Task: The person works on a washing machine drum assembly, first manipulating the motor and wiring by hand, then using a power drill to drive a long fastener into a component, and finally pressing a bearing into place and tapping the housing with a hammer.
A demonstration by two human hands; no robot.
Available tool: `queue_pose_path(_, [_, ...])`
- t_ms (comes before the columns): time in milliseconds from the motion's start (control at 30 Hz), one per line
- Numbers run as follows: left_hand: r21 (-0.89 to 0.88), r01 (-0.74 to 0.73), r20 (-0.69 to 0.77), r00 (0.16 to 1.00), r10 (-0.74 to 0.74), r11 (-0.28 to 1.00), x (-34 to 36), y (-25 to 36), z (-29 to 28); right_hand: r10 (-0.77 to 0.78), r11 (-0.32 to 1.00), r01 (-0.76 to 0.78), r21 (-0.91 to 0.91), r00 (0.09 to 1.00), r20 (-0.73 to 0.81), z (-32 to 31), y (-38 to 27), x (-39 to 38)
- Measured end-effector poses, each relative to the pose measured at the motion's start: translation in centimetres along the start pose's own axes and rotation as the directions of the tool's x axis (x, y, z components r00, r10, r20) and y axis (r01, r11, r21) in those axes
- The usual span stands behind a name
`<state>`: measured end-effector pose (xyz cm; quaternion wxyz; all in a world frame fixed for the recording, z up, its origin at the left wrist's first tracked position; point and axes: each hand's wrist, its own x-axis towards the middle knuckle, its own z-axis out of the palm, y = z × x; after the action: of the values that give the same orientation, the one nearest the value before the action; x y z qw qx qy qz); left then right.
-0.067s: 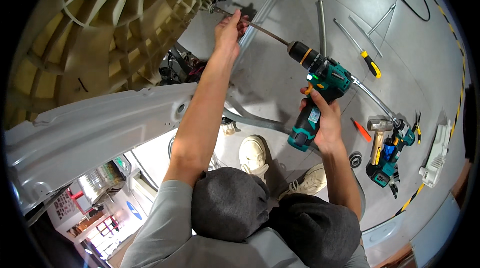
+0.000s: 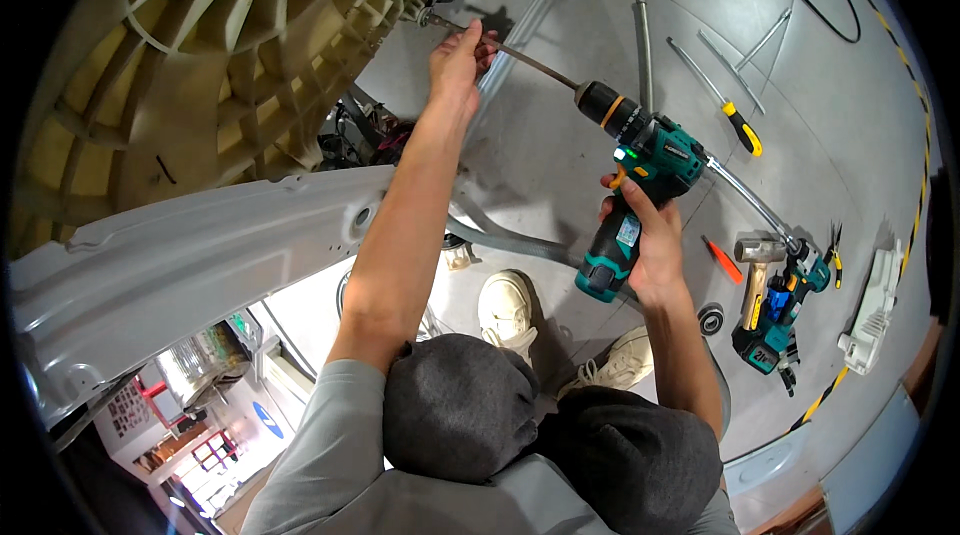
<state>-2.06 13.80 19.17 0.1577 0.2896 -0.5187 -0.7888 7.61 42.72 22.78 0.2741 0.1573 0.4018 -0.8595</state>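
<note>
My right hand (image 2: 652,240) is wrapped round the grip of a teal and black cordless drill (image 2: 672,157), thumb and fingers near its orange trigger; a small green light glows on it. A long thin bit (image 2: 535,66) runs from the chuck up and left. Around that bit, close to its far end, the fingers of my left hand (image 2: 460,60) are pinched. The bit's end meets the edge of a big ribbed, cream-coloured plastic tub (image 2: 270,70) at the upper left. Exactly what the tip touches is too small to make out.
A white metal panel (image 2: 200,245) crosses below the tub. On the floor at right lie a yellow-black screwdriver (image 2: 741,127), a hammer (image 2: 757,270), a second teal power tool (image 2: 780,320), pliers (image 2: 836,255), an orange-handled tool (image 2: 722,260) and a white plastic part (image 2: 873,310). A grey hose (image 2: 520,243) passes near my shoes.
</note>
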Motion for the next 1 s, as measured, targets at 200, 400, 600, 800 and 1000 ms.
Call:
queue_pose_path(200, [0.053, -0.007, -0.006, 1.000, 0.008, 0.999, 0.0, 0.1, -0.6, -0.022, 0.999, 0.022, -0.042, 1.000, 0.020, 1.4, -1.2, -0.5])
queue_pose_path(400, [-0.004, 0.053, -0.075, 0.996, -0.054, 0.999, 0.1, 0.2, 0.0, -0.019, 0.999, 0.019, -0.039, 1.000, 0.011, 0.4, -0.8, 0.1])
queue_pose_path(600, [0.011, 0.054, -0.081, 0.995, -0.053, 0.998, -0.5, 0.3, -0.1, -0.037, 0.996, 0.038, -0.076, 0.999, 0.012, 0.4, -0.5, 0.1])
queue_pose_path(800, [0.006, 0.058, -0.055, 0.997, -0.058, 0.998, -0.1, 0.2, 0.0, -0.007, 0.999, 0.007, -0.032, 1.000, 0.004, -0.1, -0.2, 0.7])
queue_pose_path(1000, [0.018, 0.042, -0.073, 0.996, -0.041, 0.999, -0.1, 0.3, 0.1, -0.039, 0.997, 0.039, -0.073, 0.999, 0.005, 0.0, 0.3, 0.7])
